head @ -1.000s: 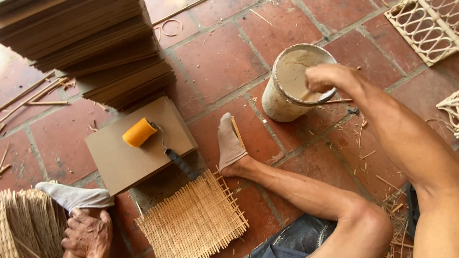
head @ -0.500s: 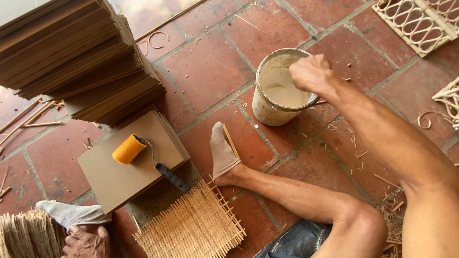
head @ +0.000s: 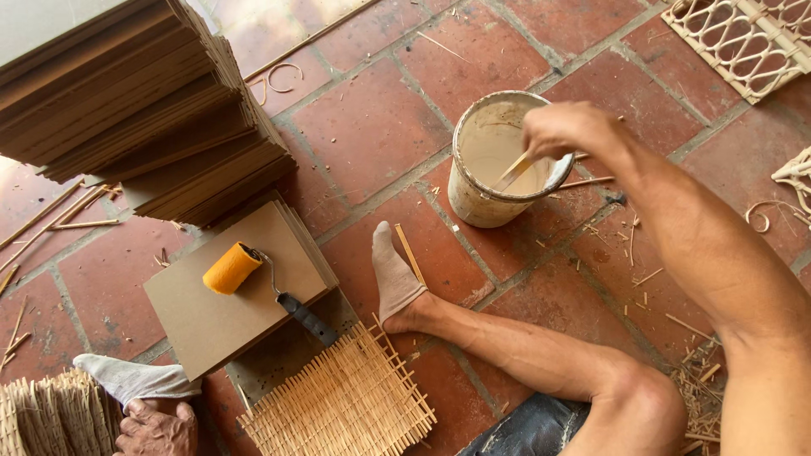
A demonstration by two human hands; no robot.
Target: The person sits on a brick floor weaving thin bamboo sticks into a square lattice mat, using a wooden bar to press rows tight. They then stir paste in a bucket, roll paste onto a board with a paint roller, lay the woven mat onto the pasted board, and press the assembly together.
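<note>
Gripping a flat stick [head: 515,171] in the bucket [head: 498,160], the right hand [head: 568,131] might tip it by levering sideways, while the left hand [head: 156,429] rests loosely curled, empty.

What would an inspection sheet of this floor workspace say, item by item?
Surface: red tiled floor, dusty.
Job's things: pale bucket of creamy liquid; flat stick dipped in it.
Clutter: yellow paint roller on a brown board; stacked boards; woven cane mat; cane offcuts.
Hands: right hand grips the stick over the bucket; left hand rests at the lower edge beside a woven bundle.
Cables: nothing seen.
Surroundings: lattice cane panel at top right.
</note>
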